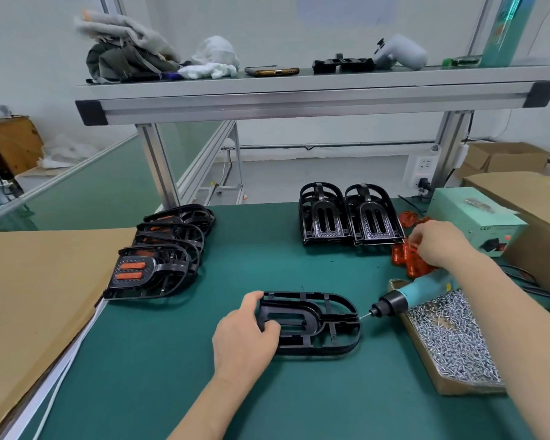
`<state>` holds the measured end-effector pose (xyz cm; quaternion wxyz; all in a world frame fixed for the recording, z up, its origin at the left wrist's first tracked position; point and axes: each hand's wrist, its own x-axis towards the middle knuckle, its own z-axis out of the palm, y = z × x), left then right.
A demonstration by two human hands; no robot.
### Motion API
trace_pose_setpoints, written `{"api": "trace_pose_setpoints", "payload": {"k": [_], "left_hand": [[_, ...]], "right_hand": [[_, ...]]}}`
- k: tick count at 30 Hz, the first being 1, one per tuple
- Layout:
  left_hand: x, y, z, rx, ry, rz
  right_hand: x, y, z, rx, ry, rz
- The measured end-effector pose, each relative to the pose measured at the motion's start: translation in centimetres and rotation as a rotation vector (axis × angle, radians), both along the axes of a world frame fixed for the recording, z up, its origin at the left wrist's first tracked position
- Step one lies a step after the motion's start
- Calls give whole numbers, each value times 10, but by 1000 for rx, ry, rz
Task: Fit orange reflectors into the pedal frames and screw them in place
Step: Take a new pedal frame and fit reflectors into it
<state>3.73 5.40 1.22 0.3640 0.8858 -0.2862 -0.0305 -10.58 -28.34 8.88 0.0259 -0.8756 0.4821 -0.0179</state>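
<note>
A black pedal frame (324, 322) lies flat on the green mat in front of me, its slots bare. My left hand (246, 338) grips its left end, thumb over the rim. My right hand (438, 241) reaches into the pile of orange reflectors (407, 258) at the right, fingers curled among them; whether it pinches one is hidden. A teal electric screwdriver (416, 296) rests on the edge of the screw tray, its bit pointing at the frame.
A cardboard tray (458, 387) full of small screws sits at the right. Two stacks of bare frames (346, 214) stand at the back. Frames with orange reflectors (159, 262) are stacked at the left beside cardboard (29, 296). A power box (477, 217) and a shelf (299, 100) are behind.
</note>
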Motion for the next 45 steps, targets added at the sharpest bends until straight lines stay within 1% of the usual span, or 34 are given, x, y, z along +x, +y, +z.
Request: {"api": "trace_pose_setpoints", "payload": {"k": [5,6,7,8,9,10,13,15,16,17,18,19,21,23,24,25,27,29,31,37,45], "left_hand": [[-1,0,-1,23,8,-12],[-2,0,-1,19,11,-11],[-2,1,-1,12,14,-9],[-2,1,-1,7,16,-5],[-3,1,-2,4,9,-2],[-3,2,-1,1,-7,3],[-4,3,3,-47,-136,20],[-6,2,8,-133,-222,31],[-9,1,12,-198,-225,28],[-12,0,16,-276,-179,10],[-15,-2,21,-348,-66,-18],[-17,-5,28,-408,119,-55],[-22,-11,44,-504,578,-149],[-27,-14,58,-573,965,-230],[-28,-14,62,-603,1098,-245],[-28,-13,66,-630,1190,-246],[-28,-12,70,-672,1315,-225],[-28,-10,73,-696,1404,-196],[-27,-10,76,-705,1444,-168],[-22,-9,81,-696,1417,-127],[-18,-11,78,-652,1393,-120]], "right_hand": [[-3,28,15,128,-460,-15],[-2,37,17,191,-562,-5],[-2,49,19,318,-689,18],[-1,64,21,499,-824,62],[0,78,23,671,-935,124],[1,91,24,791,-1014,175],[5,124,23,971,-1136,240],[8,143,21,1062,-1185,285],[10,151,19,1105,-1213,307],[11,160,18,1146,-1249,325],[13,167,16,1187,-1290,333],[14,173,13,1228,-1328,332],[18,182,7,1293,-1364,326],[20,188,2,1334,-1379,311],[20,191,1,1350,-1385,301],[20,193,-1,1362,-1392,293],[19,193,-2,1365,-1395,288],[17,192,-3,1334,-1369,276],[15,190,-3,1293,-1342,255],[11,185,-3,1186,-1298,248],[11,188,-9,1192,-1355,213]]}}
